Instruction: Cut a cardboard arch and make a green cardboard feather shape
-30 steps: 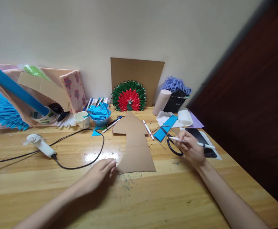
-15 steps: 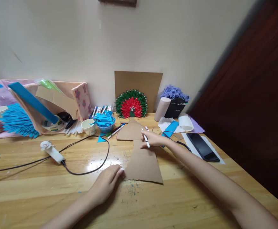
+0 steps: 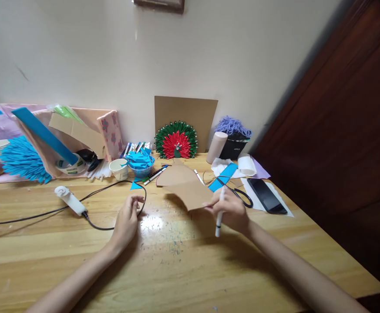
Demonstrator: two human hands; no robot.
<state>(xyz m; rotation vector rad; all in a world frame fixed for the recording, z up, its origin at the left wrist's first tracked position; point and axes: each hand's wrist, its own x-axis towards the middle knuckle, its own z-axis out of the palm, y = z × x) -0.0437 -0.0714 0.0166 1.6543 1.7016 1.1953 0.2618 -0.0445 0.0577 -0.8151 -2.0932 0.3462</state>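
Note:
My right hand [image 3: 230, 211] grips a white marker [image 3: 220, 217], which points down past the fingers. The same hand also pinches the near right corner of a cut piece of brown cardboard [image 3: 191, 191], tilted up off the table. Its far part overlaps another cardboard piece [image 3: 170, 176] with a curved edge, partly hidden. To the left, my left hand [image 3: 127, 217] hovers or rests beside the black cable [image 3: 144, 204], fingers curled together. Something small and pale may be at its fingertips; I cannot make it out.
A white glue gun [image 3: 70, 201] lies left on the wooden table. Behind stand a paper cup [image 3: 119, 169], a bowl of blue strips [image 3: 140, 161] and a red-green peacock craft [image 3: 176, 141]. Right are scissors [image 3: 245, 198], a blue strip [image 3: 224, 176] and a phone [image 3: 267, 195].
My right hand has moved right and nearer, taking hold of the cardboard's corner and lifting it while keeping the marker. My left hand has let go of the cardboard and moved left.

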